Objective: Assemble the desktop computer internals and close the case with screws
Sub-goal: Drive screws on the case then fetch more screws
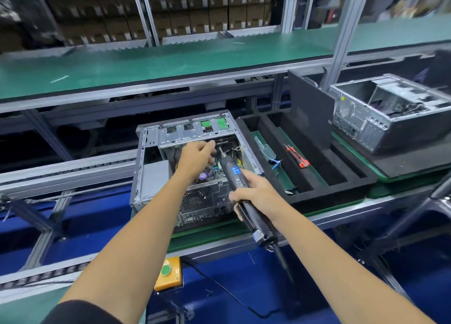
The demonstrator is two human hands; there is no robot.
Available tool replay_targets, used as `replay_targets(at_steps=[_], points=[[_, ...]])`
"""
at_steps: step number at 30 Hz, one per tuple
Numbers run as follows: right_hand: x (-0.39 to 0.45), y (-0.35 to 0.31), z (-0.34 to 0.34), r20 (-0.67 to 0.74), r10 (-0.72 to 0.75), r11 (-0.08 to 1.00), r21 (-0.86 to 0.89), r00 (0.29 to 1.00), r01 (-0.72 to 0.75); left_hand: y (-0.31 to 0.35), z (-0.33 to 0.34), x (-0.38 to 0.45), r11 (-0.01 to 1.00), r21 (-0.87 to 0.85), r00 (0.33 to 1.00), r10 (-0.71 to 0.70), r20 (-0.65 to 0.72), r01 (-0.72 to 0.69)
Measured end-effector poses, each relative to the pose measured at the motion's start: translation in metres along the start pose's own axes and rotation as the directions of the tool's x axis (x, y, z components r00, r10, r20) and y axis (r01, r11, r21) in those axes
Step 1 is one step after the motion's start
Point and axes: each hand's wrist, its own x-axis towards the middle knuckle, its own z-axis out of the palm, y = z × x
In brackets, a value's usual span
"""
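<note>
An open desktop case (156,138) lies on its side on the green mat, with the motherboard, a fan grille and the drive cage showing. My right hand (256,194) grips a black electric screwdriver (233,173) whose bit points down into the case's far right area. My left hand (197,157) reaches inside the case, fingers curled near the screwdriver's tip; I cannot tell whether it pinches anything. The black side panel (310,118) leans upright to the right of the foam tray.
A black foam tray (314,194) to the right holds a red-handled tool (299,157), a plastic bag and a blue tie. A second open case (390,111) sits at the far right. An orange box with a green button (168,272) is below. A green shelf (170,59) runs above.
</note>
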Motion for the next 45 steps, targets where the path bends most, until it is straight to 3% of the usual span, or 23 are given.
replay_targets(at_steps=[3,8,10,14,19,24,28,32,35,39,45], points=[[0.007,-0.012,-0.008,-0.027,-0.038,0.999,0.007,0.999,0.039,0.02,0.02,0.013,0.983,-0.152,0.98,-0.069,0.186,0.098],[0.011,-0.014,-0.035,-0.068,-0.036,0.996,0.078,0.997,0.041,0.049,0.067,0.047,0.94,-0.257,0.971,-0.191,0.146,0.223],[0.011,-0.012,-0.056,-0.06,0.007,0.992,0.124,0.998,0.001,0.06,0.093,0.055,0.946,-0.243,0.973,-0.185,0.136,0.214],[0.013,-0.001,-0.113,-0.075,0.099,0.995,0.011,0.992,-0.098,0.076,0.152,0.072,0.966,-0.168,0.978,-0.184,0.1,0.199],[0.027,0.017,-0.19,-0.15,0.122,0.992,0.032,0.981,-0.119,0.088,0.228,0.097,0.945,-0.15,0.946,-0.26,0.193,0.29],[0.053,0.033,-0.257,-0.126,0.191,0.981,0.037,0.973,-0.188,0.076,0.285,0.125,0.874,-0.153,0.875,-0.42,0.24,0.461],[0.074,0.054,-0.285,-0.065,0.273,0.961,0.072,0.96,-0.268,0.045,0.306,0.126,0.862,0.102,0.8,-0.501,0.33,0.497],[0.091,0.075,-0.297,-0.012,0.328,0.943,0.068,0.945,-0.326,0.005,0.315,0.123,0.818,0.502,0.881,-0.429,0.202,0.283],[0.102,0.087,-0.301,-0.005,0.361,0.93,0.075,0.933,-0.359,-0.017,0.327,0.119,0.74,0.659,0.868,-0.407,0.285,0.131],[0.115,0.1,-0.304,0.006,0.4,0.913,0.088,0.916,-0.399,-0.043,0.348,0.122,0.629,0.775,0.842,-0.388,0.375,-0.056],[0.128,0.112,-0.307,0.042,0.433,0.896,0.09,0.9,-0.435,-0.066,0.368,0.133,0.384,0.898,0.863,-0.358,0.357,-0.212]])
